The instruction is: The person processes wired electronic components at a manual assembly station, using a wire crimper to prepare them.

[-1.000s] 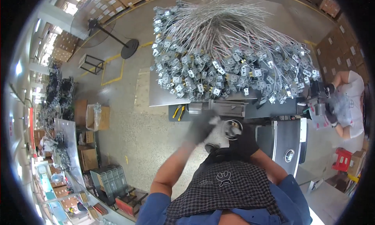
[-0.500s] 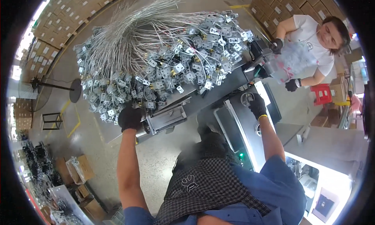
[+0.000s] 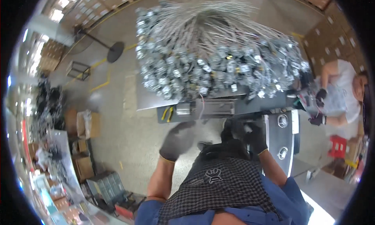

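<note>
My left hand [image 3: 177,141], in a dark glove, hovers at the front edge of the workbench, left of centre. Its fingers are smeared by motion. A thin pale and reddish wire [image 3: 202,104] runs down across a grey metal fixture [image 3: 215,108] toward that hand; whether the fingers grip it cannot be told. My right hand [image 3: 256,140], also gloved, is in front of my body, left of a dark panel with round clear fittings [image 3: 282,120]. Its fingers look closed around a small pale piece [image 3: 247,128], too blurred to name.
A large heap of metal boxes with wires [image 3: 211,70] covers the bench. Yellow-handled pliers [image 3: 167,114] lie left of the fixture. A co-worker [image 3: 340,92] in gloves stands at the right, beside a red stool [image 3: 337,146]. A stand fan base [image 3: 115,52] is on the floor.
My view has swung, so the bench now sits farther right and straighter. My right hand has come away from the round fitting toward my body. My left hand has drawn back from the fixture.
</note>
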`<state>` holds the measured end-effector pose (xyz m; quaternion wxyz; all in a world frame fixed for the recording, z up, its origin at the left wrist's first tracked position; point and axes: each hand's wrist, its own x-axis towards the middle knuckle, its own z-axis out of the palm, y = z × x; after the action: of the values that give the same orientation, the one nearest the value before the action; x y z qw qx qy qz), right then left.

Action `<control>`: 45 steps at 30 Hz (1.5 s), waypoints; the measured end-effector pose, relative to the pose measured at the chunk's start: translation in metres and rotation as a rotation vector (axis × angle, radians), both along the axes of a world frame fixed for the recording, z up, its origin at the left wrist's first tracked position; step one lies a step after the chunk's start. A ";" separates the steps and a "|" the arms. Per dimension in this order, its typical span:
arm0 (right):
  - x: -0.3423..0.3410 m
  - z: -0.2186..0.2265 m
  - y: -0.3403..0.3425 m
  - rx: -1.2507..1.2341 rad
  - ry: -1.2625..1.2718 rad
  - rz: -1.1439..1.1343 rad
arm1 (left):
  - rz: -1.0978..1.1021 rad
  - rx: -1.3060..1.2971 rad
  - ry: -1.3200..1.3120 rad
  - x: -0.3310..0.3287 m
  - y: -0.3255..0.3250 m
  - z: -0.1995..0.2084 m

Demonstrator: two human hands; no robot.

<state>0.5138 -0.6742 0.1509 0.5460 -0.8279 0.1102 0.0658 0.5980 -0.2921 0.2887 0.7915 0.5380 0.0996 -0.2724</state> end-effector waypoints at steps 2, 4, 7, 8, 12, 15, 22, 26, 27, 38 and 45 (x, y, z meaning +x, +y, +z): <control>0.031 0.080 0.084 0.103 0.064 0.279 | -0.094 0.177 -0.072 -0.032 0.017 0.011; 0.046 0.099 0.125 -0.005 -0.369 0.627 | -0.106 -0.046 0.096 -0.053 0.033 0.015; 0.071 0.133 0.181 0.602 0.098 0.616 | -0.158 0.152 0.072 -0.078 0.052 0.041; 0.075 0.135 0.188 0.602 0.107 0.636 | -0.181 0.336 0.024 -0.085 0.049 0.045; 0.060 0.110 0.222 0.839 0.450 0.429 | -0.026 0.450 0.066 -0.135 0.069 -0.006; 0.053 0.111 0.236 0.717 0.382 0.443 | -0.017 0.748 -0.368 -0.175 0.074 -0.044; 0.045 0.087 0.260 0.673 0.265 0.651 | -0.054 0.863 -0.368 -0.227 0.095 -0.065; 0.061 0.128 0.263 0.735 0.388 0.649 | -0.189 0.612 -0.167 -0.206 0.102 -0.038; 0.064 0.134 0.263 0.875 0.304 0.641 | -0.127 0.588 -0.238 -0.205 0.101 -0.040; 0.060 0.150 0.263 1.023 0.534 0.681 | 0.021 0.289 -0.230 -0.211 0.095 -0.040; 0.055 0.165 0.249 0.987 0.503 0.680 | 0.025 0.485 -0.532 -0.209 0.100 -0.036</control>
<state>0.5692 -0.4251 0.3158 0.7683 -0.4280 -0.0769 0.4697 0.3889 -0.1919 0.2532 0.6421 0.7611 -0.0417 -0.0816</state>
